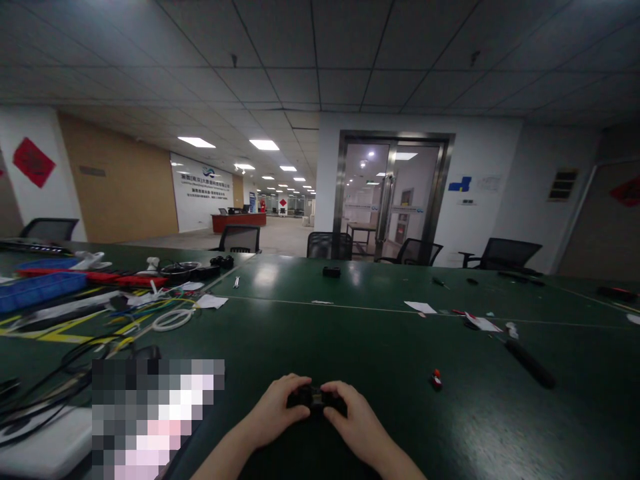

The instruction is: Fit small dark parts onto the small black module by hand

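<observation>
Black device [317, 399] is held low in the middle of the view, between the left hand [278, 408] and the right hand [354, 419], over the green bench [280, 340]; the left fingers are clamped on its left end, curled over the far side with the thumb on the near side; the right fingers close on the other end in the same way, thumb towards the person; the two thumbs stand a little apart; whether its underside touches the bench I cannot tell; a small red-and-white item [437, 380] lies off to the right.
</observation>
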### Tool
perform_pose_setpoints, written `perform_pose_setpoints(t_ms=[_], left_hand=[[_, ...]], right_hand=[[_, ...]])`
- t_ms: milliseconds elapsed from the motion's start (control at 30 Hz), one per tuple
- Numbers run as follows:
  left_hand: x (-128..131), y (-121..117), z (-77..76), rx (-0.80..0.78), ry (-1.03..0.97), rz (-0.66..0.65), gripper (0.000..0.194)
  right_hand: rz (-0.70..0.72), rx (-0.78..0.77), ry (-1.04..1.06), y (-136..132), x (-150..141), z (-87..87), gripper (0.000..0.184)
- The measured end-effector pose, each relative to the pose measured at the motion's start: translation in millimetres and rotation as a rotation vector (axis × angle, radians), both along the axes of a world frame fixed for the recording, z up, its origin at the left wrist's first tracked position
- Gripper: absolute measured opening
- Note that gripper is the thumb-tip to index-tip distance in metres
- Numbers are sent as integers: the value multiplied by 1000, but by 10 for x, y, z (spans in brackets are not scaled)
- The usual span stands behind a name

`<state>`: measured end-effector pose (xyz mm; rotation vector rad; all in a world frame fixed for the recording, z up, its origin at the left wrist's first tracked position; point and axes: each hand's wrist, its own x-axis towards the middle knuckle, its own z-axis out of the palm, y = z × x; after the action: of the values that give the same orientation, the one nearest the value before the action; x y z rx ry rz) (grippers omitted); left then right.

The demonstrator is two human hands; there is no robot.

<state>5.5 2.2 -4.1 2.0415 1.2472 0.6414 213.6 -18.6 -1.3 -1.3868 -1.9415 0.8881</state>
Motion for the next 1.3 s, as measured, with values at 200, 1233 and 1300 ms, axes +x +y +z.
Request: perform_pose_setpoints(t_ms=[200,1233,1300], left_hand=[[-11,17,-26,-4,12,-6,53],[-26,13,-48,19,20,15,43],[-27,10,-44,38,21,13,42]], right_hand=[[4,-10,-7,-7,3,7,33],[4,-71,39,-49,-12,101,30],[6,-70,37,-55,-14,107,30]])
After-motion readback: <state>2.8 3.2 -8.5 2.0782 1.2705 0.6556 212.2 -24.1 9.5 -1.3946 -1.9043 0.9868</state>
